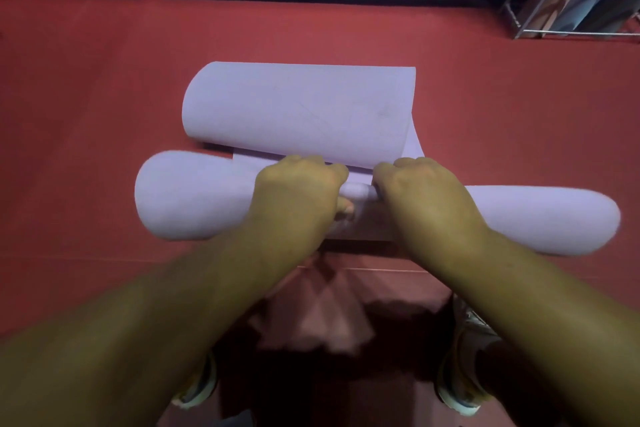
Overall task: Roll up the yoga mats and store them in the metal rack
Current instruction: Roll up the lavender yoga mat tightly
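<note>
Head view: lilac yoga mat point(298, 107) on red floor point(86, 80), part rolled; left hand point(298, 191) and right hand point(422, 198) curl over roll's middle; far end loose; metal rack point(540, 10) far right, storing not yet done

Dim, warm light — soft motion blur, wide-angle bending at edges, shadows perhaps cast from overhead.
</note>
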Demonstrator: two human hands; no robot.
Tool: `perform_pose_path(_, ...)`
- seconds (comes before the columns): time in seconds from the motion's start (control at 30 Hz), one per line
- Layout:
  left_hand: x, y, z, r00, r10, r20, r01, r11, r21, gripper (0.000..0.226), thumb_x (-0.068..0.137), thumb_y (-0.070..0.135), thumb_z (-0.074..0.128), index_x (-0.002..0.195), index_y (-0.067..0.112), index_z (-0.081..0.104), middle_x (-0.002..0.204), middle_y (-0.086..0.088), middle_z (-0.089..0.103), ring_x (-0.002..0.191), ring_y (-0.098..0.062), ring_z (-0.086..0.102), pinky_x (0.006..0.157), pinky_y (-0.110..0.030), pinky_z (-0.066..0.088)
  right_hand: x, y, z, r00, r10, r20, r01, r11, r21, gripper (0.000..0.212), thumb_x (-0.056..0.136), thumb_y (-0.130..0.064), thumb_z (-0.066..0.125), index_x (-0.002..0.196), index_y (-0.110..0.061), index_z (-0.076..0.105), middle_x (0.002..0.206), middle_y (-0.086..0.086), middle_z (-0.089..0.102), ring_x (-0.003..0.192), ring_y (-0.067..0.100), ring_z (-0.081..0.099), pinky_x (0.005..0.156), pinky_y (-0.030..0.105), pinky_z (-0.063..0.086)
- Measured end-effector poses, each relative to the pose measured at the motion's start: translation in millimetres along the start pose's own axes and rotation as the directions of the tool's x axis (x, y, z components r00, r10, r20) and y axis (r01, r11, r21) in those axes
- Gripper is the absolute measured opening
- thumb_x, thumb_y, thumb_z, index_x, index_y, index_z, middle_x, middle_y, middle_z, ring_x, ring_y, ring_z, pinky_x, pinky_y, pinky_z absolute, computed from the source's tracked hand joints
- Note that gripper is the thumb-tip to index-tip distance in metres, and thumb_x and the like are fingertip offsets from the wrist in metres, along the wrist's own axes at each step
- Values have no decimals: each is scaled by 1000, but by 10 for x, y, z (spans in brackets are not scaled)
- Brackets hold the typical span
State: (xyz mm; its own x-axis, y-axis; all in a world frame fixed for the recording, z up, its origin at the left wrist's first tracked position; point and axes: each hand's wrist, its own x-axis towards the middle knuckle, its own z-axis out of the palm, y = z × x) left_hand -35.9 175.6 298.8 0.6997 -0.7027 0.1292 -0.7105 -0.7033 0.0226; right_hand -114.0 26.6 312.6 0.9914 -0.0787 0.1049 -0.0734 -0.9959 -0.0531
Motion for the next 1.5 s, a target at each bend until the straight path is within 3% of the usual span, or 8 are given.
perform_pose_path(0.2, -126, 166, 199, 998, 61, 21, -62, 994, 89, 20, 85, 34, 70, 85, 16, 61, 88, -11, 54, 84, -33, 52, 67, -40, 36, -123, -150, -125, 969, -17, 247, 45, 993, -108, 22, 86, -4, 46, 92, -22, 36, 105, 5, 55, 102, 26, 50, 71, 32, 27)
perform_pose_path(0.3, -138, 173, 208, 992, 16, 122, -31, 991, 128, 26, 104, 44, 40, 115, 23, 49, 112, -6, 53, 106, -31, 48, 76, -38, 27, -140, -172, -92, 958, 21, 287, 4, 996, -86, 22, 87, -3, 47, 92, -21, 35, 110, 6, 57, 90, 26, 41, 71, 32, 29)
perform_pose_path(0.57, -99, 146, 214, 929, -21, 370, 62, 993, -100, 35, 101, 57, 41, 93, 23, 37, 108, -3, 63, 99, -28, 59, 73, -33, 33, -59, -31, 48, 926, -13, 377, -1, 999, 36, 21, 87, -1, 49, 91, -17, 36, 86, 4, 42, 84, 27, 39, 72, 29, 26)
perform_pose_path(0.77, -59, 20, 197, 961, 9, 276, -19, 999, 33, 57, 92, 74, 38, 119, 28, 57, 115, -3, 57, 109, -27, 55, 82, -36, 40, -105, 70, 186, 941, -10, 339, -41, 989, 144, 14, 91, -14, 48, 84, -16, 36, 73, -2, 31, 76, 29, 41, 67, 35, 29)
perform_pose_path(0.93, -77, -126, 302, 986, 119, -115, -121, 993, -14, 67, 82, 71, 41, 90, 10, 68, 85, -11, 56, 84, -34, 55, 68, -39, 45, -81, 151, 176, 972, -13, 234, -32, 981, 189, 15, 95, -19, 47, 83, -18, 38, 79, 2, 44, 75, 31, 45, 65, 37, 33)
perform_pose_path(1.1, -116, 29, 225, 965, -6, 263, 0, 1000, 24, 68, 71, 85, 53, 99, 23, 48, 105, -4, 57, 100, -27, 56, 76, -37, 39, -108, 139, 186, 962, -22, 274, -24, 986, 163, 15, 95, -21, 47, 84, -17, 37, 84, 6, 49, 79, 32, 46, 68, 36, 30)
perform_pose_path(1.3, -9, -33, 176, 935, -21, 354, 33, 999, -28, 62, 73, 80, 61, 69, 21, 42, 76, 8, 50, 81, -21, 51, 70, -30, 36, -116, 44, 213, 948, -48, 315, -22, 977, 214, 35, 91, -41, 50, 69, -25, 29, 71, -6, 37, 74, 26, 44, 67, 34, 32)
perform_pose_path(1.5, -69, 23, 216, 933, 66, 353, -56, 998, -38, 57, 78, 69, 65, 96, 26, 32, 96, 2, 46, 91, -24, 43, 73, -35, 31, -128, 68, 346, 941, -62, 333, 8, 987, 161, 36, 82, -48, 59, 69, -26, 34, 67, -8, 42, 71, 23, 48, 64, 31, 35)
